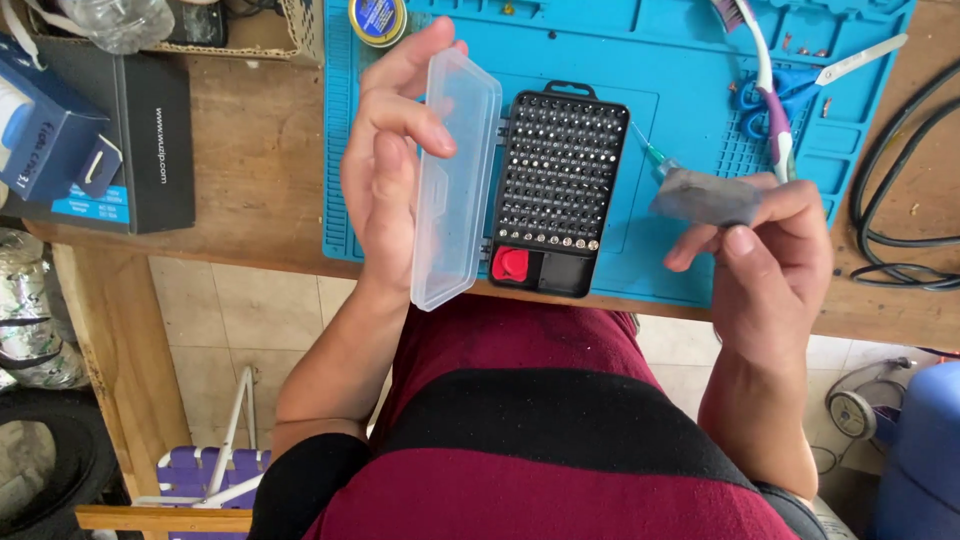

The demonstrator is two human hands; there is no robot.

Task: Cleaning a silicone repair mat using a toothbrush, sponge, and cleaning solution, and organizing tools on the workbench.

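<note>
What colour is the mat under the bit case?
Blue mat, seen from the head camera.

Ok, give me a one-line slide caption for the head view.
Left hand lifts clear lid off bit set case on blue mat; right hand holds grey pad.

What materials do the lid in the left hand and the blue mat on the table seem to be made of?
The lid, held in the left hand, looks like clear, slightly frosted hard plastic: the fingers show through it. The blue mat looks like matte silicone or soft rubber, judging by its moulded compartments and lack of shine, though that is less certain.
</note>
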